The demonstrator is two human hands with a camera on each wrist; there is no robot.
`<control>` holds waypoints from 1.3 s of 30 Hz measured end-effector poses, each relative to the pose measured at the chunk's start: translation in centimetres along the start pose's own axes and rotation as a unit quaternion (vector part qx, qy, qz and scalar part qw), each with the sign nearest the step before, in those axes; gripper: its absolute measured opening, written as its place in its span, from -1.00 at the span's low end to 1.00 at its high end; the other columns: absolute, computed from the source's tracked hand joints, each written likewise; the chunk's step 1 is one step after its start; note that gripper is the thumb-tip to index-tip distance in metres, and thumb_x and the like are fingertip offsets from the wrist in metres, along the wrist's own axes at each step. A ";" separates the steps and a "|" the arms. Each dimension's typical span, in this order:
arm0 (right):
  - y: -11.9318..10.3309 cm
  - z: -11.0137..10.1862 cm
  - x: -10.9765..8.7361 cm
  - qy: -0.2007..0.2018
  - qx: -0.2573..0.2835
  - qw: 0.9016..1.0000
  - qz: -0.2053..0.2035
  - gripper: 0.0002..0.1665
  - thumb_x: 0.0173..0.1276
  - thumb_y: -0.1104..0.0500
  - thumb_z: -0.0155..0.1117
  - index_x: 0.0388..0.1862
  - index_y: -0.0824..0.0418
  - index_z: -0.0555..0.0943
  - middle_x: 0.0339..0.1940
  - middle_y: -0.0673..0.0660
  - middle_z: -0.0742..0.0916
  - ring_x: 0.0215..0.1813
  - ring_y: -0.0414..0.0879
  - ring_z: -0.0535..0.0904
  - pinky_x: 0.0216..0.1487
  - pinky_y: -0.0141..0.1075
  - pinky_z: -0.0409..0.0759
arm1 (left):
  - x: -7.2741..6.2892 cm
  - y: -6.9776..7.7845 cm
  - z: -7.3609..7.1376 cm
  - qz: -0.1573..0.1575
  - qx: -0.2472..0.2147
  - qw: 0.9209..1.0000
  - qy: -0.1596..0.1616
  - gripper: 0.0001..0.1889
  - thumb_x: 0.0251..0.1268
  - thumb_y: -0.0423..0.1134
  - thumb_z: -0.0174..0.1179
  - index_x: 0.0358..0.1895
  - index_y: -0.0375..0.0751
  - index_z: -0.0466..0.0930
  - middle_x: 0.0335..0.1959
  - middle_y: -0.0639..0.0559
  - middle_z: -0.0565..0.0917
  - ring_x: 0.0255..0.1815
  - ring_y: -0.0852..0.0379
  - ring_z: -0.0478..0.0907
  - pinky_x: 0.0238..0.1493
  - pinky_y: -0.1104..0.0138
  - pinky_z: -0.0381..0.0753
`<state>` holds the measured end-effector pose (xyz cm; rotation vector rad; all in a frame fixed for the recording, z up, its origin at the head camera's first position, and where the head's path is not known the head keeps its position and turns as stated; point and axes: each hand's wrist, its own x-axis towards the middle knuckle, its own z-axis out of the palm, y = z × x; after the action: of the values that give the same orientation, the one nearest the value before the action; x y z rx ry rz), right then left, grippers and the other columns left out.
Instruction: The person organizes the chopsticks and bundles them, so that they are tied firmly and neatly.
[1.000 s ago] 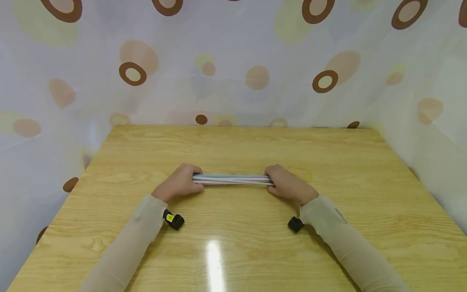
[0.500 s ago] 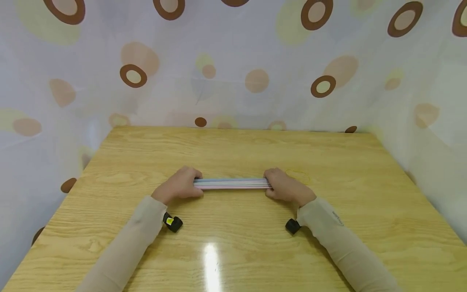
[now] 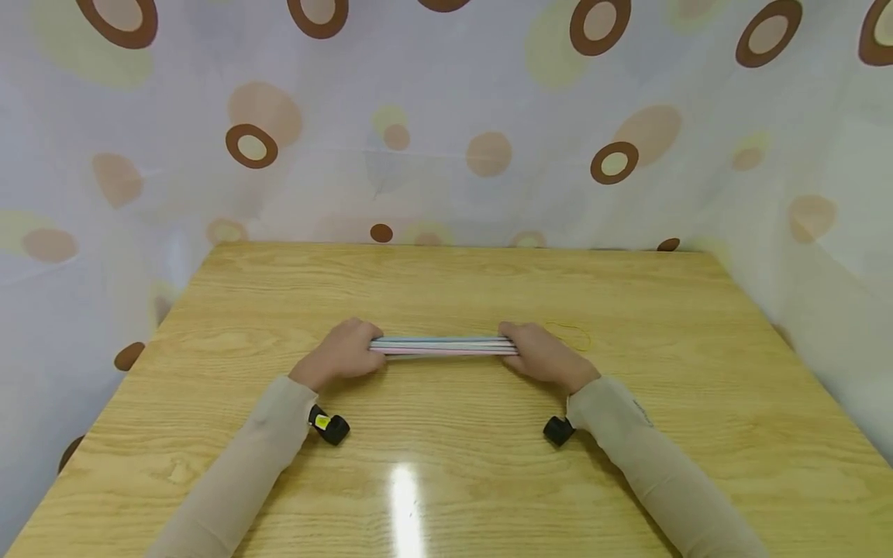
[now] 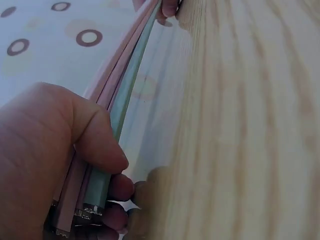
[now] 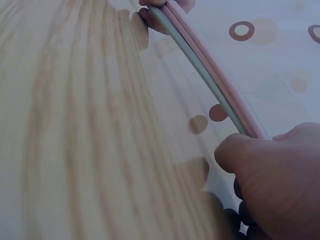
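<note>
A bundle of several long, slim pastel sticks, which look like chopsticks (image 3: 443, 346), spans between my two hands above the table. Blue, white, pink and green ones show. My left hand (image 3: 342, 355) grips the left end; in the left wrist view its thumb (image 4: 100, 145) lies over the sticks, with squared ends showing beneath it. The right end is held in my right hand (image 3: 547, 356), whose thumb (image 5: 235, 150) presses along the bundle in the right wrist view. The right-hand tips of the sticks are hidden by that hand.
A thin yellow loop, like a rubber band (image 3: 589, 339), lies on the wooden table (image 3: 460, 480) behind my right hand. A patterned curtain (image 3: 432, 186) rises along the back and both sides. Black wrist cameras (image 3: 335, 429) jut inward from the sleeves.
The sticks crossed one another a second ago, then evened out nearly parallel. Now they have shifted slightly in my hands, and one lies a little apart along the lower edge.
</note>
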<state>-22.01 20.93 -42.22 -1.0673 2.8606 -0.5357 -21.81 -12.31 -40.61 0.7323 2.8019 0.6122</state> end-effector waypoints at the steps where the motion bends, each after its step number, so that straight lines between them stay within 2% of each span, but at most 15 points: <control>1: 0.0 0.0 0.1 0.004 0.005 1.000 -0.002 -0.81 0.36 0.24 0.24 -0.37 0.16 0.40 -0.56 -0.01 0.50 -0.51 -0.19 0.30 -0.41 -0.34 0.34 | 0.0 0.0 0.0 0.002 0.007 1.000 0.003 -0.88 -0.05 -0.30 0.15 -0.63 -0.11 0.42 -0.69 0.12 0.32 -0.64 0.19 0.19 -0.53 0.37 0.19; 7: -0.2 0.1 0.0 0.025 0.067 0.997 0.008 -0.70 0.31 0.19 0.33 -0.49 0.12 0.38 -0.60 -0.06 0.46 -0.52 -0.22 0.31 -0.42 -0.37 0.34 | -0.1 0.1 0.3 0.009 -0.004 1.000 -0.021 -0.92 -0.02 -0.29 0.16 -0.58 -0.11 0.49 -0.64 0.11 0.41 -0.63 0.20 0.24 -0.52 0.38 0.22; 10: 0.0 0.2 0.1 0.036 0.115 0.992 0.022 -0.69 0.29 0.19 0.35 -0.51 0.10 0.39 -0.58 -0.06 0.47 -0.50 -0.22 0.34 -0.40 -0.37 0.35 | -0.1 0.2 0.3 0.020 -0.004 1.000 -0.021 -0.93 0.00 -0.29 0.18 -0.54 -0.12 0.50 -0.61 0.10 0.43 -0.59 0.18 0.27 -0.48 0.37 0.24; 14: 0.2 0.2 0.2 0.062 0.191 0.979 0.028 -0.70 0.19 0.16 0.45 -0.43 0.09 0.44 -0.47 -0.03 0.59 -0.42 -0.18 0.43 -0.31 -0.34 0.44 | 0.0 0.0 0.3 0.043 -0.016 0.999 -0.014 -0.91 0.02 -0.27 0.24 -0.49 -0.12 0.50 -0.58 0.09 0.45 -0.55 0.19 0.31 -0.44 0.37 0.29; 17: 0.2 0.1 0.2 0.082 0.237 0.968 0.025 -0.64 0.06 0.13 0.54 -0.37 0.09 0.47 -0.38 0.01 0.64 -0.35 -0.15 0.47 -0.24 -0.32 0.48 | 0.1 -0.4 0.5 0.054 -0.055 0.997 -0.016 -0.88 0.05 -0.23 0.31 -0.48 -0.13 0.56 -0.58 0.13 0.49 -0.55 0.22 0.34 -0.43 0.39 0.35; 20: 0.0 0.0 0.2 0.101 0.264 0.959 0.022 -0.61 0.00 0.15 0.57 -0.36 0.14 0.49 -0.37 0.05 0.64 -0.33 -0.13 0.47 -0.24 -0.31 0.48 | 0.0 -0.6 0.5 0.058 -0.101 0.993 -0.021 -0.83 0.05 -0.17 0.39 -0.49 -0.15 0.61 -0.62 0.16 0.51 -0.58 0.26 0.34 -0.48 0.41 0.37; 25: -0.4 -0.3 0.2 0.123 0.310 0.941 0.050 -0.74 0.10 0.23 0.50 -0.39 0.22 0.53 -0.43 0.04 0.67 -0.49 -0.21 0.42 -0.44 -0.37 0.41 | -0.1 -0.5 0.4 0.057 -0.164 0.985 -0.025 -0.80 0.02 -0.15 0.44 -0.49 -0.17 0.64 -0.65 0.16 0.50 -0.64 0.27 0.33 -0.57 0.41 0.32; 28: -0.5 -0.4 0.3 0.138 0.336 0.929 0.070 -0.80 0.19 0.26 0.42 -0.45 0.25 0.54 -0.54 0.02 0.63 -0.58 -0.23 0.32 -0.52 -0.38 0.32 | 0.0 -0.5 0.4 0.059 -0.188 0.980 -0.015 -0.80 0.00 -0.17 0.46 -0.41 -0.20 0.67 -0.60 0.14 0.55 -0.60 0.25 0.36 -0.54 0.40 0.35; 33: -0.7 -0.5 0.6 0.161 0.332 0.928 0.051 -0.86 0.30 0.28 0.32 -0.41 0.27 0.55 -0.48 -0.02 0.62 -0.41 -0.20 0.47 -0.28 -0.34 0.45 | 0.1 -0.2 0.3 0.059 -0.206 0.977 0.011 -0.77 -0.04 -0.21 0.49 -0.33 -0.21 0.70 -0.50 0.08 0.62 -0.51 0.20 0.41 -0.45 0.37 0.42; 35: -1.0 -0.6 0.7 0.169 0.337 0.926 0.040 -0.91 0.37 0.30 0.23 -0.35 0.30 0.55 -0.48 0.01 0.62 -0.41 -0.19 0.49 -0.28 -0.33 0.48 | 0.1 -0.1 0.2 0.054 -0.208 0.976 0.019 -0.77 -0.04 -0.22 0.49 -0.33 -0.21 0.69 -0.49 0.07 0.62 -0.49 0.19 0.43 -0.42 0.36 0.44; 37: -1.4 -0.7 0.7 0.177 0.360 0.915 0.045 -0.80 0.48 0.26 0.08 -0.32 0.36 0.55 -0.54 0.07 0.57 -0.52 -0.20 0.44 -0.42 -0.36 0.44 | 0.1 0.1 0.1 0.054 -0.201 0.978 0.026 -0.79 -0.05 -0.23 0.48 -0.35 -0.21 0.69 -0.50 0.07 0.62 -0.50 0.19 0.44 -0.42 0.35 0.45; 39: -1.6 -0.8 0.8 0.188 0.385 0.901 0.068 -0.65 0.55 0.19 -0.05 -0.34 0.39 0.55 -0.63 0.13 0.49 -0.65 -0.21 0.30 -0.58 -0.37 0.32 | 0.1 0.3 0.0 0.055 -0.187 0.980 0.029 -0.81 -0.03 -0.23 0.47 -0.36 -0.19 0.68 -0.51 0.09 0.62 -0.50 0.20 0.43 -0.42 0.36 0.45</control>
<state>-21.71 19.55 -40.87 -0.6553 2.5042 -1.8170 -21.74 -12.02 -40.53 0.8006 2.5912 1.1560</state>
